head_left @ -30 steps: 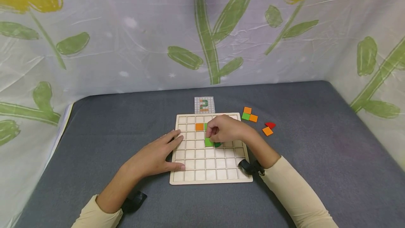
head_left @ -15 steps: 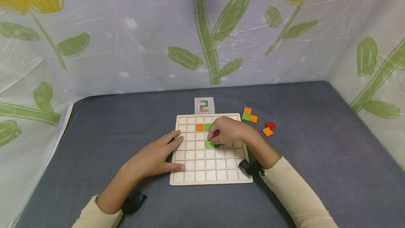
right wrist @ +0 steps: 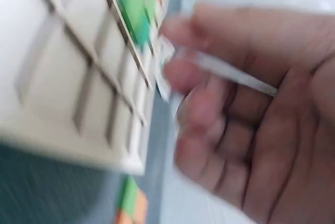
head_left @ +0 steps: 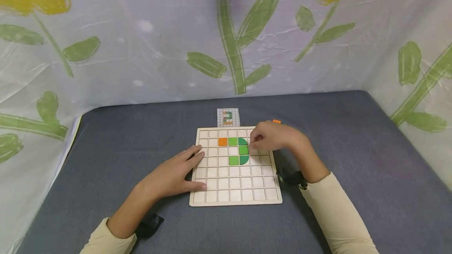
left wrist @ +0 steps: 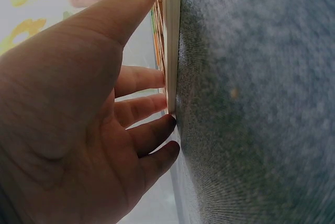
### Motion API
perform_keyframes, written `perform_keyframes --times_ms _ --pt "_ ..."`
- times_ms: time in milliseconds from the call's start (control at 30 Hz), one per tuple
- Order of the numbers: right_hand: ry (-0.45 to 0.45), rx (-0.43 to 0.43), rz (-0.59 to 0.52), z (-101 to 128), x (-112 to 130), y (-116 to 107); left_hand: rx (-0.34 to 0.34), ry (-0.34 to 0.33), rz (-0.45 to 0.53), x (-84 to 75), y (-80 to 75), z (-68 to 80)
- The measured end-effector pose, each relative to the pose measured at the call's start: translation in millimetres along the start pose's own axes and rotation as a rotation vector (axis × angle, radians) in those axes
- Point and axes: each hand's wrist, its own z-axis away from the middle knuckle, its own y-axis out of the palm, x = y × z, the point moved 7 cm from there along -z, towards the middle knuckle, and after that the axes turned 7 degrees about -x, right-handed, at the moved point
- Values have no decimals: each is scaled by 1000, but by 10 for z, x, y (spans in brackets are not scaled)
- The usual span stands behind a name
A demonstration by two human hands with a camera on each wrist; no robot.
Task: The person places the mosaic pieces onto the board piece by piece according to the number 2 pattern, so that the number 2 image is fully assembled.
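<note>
A wooden grid board (head_left: 236,195) lies on the grey cloth. In its cells sit an orange tile (head_left: 223,141), light green tiles (head_left: 233,160) and dark green rounded tiles (head_left: 243,160), which form a curved shape. My left hand (head_left: 192,169) rests flat on the board's left edge with straight fingers; in the left wrist view the left hand (left wrist: 149,103) touches the board's rim (left wrist: 172,51). My right hand (head_left: 260,139) hovers over the board's upper right corner with loosely curled fingers that hold nothing. In the blurred right wrist view the right hand (right wrist: 220,119) is beside the board (right wrist: 68,77).
A small pattern card (head_left: 228,117) lies just beyond the board. One loose orange tile (head_left: 276,121) peeks out behind my right hand, and loose tiles (right wrist: 131,203) show in the right wrist view. A flower-printed sheet walls in the table on three sides.
My right hand let go of the green tiles at the board's middle and moved up and right. More green tiles now show in the board. The left hand stayed put.
</note>
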Motion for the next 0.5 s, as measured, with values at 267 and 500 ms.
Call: perform_keyframes --times_ms 267,500 --pt "544 14 14 468 -904 -316 21 -2 10 -1 2 4" --pt "684 -3 1 625 -1237 -381 19 -2 6 -2 -6 8"
